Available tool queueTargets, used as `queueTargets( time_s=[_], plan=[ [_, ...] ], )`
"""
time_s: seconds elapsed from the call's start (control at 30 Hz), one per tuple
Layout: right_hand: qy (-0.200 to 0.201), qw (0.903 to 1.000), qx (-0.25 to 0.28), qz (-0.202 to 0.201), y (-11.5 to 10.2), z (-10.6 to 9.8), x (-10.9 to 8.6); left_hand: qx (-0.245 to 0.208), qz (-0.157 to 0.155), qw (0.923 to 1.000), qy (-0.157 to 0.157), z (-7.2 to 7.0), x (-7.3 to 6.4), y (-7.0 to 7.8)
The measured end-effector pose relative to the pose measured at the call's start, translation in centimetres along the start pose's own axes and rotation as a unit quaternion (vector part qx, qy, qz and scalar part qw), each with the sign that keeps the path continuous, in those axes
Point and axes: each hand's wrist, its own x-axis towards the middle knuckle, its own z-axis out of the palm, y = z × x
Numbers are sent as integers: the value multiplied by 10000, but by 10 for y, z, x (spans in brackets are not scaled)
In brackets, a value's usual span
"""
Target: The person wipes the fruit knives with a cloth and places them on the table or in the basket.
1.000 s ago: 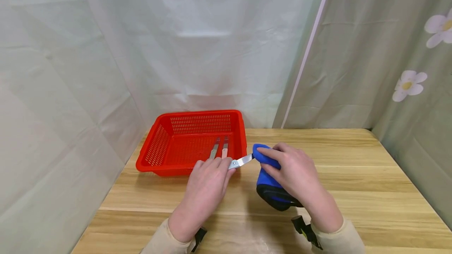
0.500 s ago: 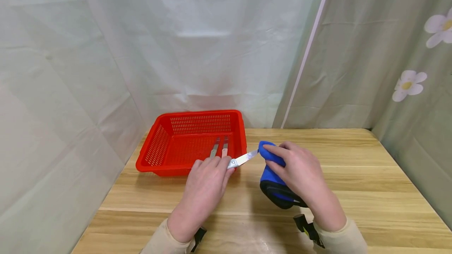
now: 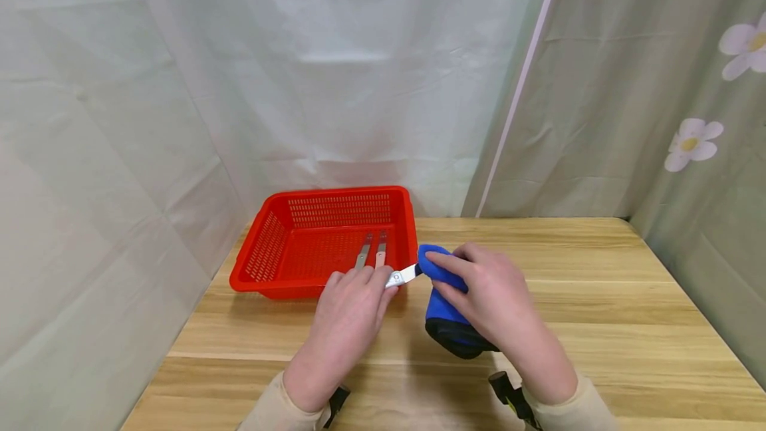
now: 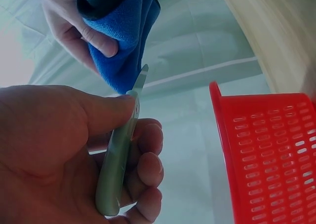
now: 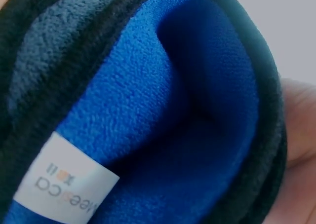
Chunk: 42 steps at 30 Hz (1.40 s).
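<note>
My left hand (image 3: pixel 352 303) grips a small knife by its grey-green handle (image 4: pixel 113 169), thumb along the side near the rivet. Its metal blade (image 3: pixel 409 274) points right toward a folded blue cloth (image 3: pixel 447 308) with black edging. Fingers and thumb of my right hand (image 3: pixel 491 288) pinch the cloth's upper fold around the blade's end, so the tip is partly covered in the head view. The rest of the cloth hangs below the right hand. A white label (image 5: pixel 64 182) shows on it in the right wrist view.
A red plastic basket (image 3: pixel 263 288) with slotted walls stands behind the left hand. Two similar knives, one with a grey handle (image 3: pixel 362 259) and one with a pink handle (image 3: pixel 380 258), lie inside. A wooden table (image 3: pixel 628 324) extends right, with pale curtains (image 3: pixel 359 85) behind.
The right hand and cloth first slid right, outward along the blade, then came back left, covering more of it. The left hand and knife have stayed nearly still.
</note>
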Motion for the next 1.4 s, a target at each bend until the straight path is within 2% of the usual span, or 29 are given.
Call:
queueTargets(
  time_s=[0.3,0.5,0.8,1.13,1.4],
  plan=[
    [-353,9993,69,-32,-18,5,-2,-53,16,9999,-95,-1,0,2],
    [-373,9992,61,-120,-18,7,-2,-68,38,9998,-157,-1,0,2],
    [-255,9996,-27,-120,-8,8,-1,-50,-88,9994,-345,-1,1,2],
    [-286,9994,-84,179,6,2,0,-41,9,9999,-143,0,0,0],
    [-188,9994,-36,296,15,-2,0,-22,-58,9998,-185,0,1,-1]
  ],
)
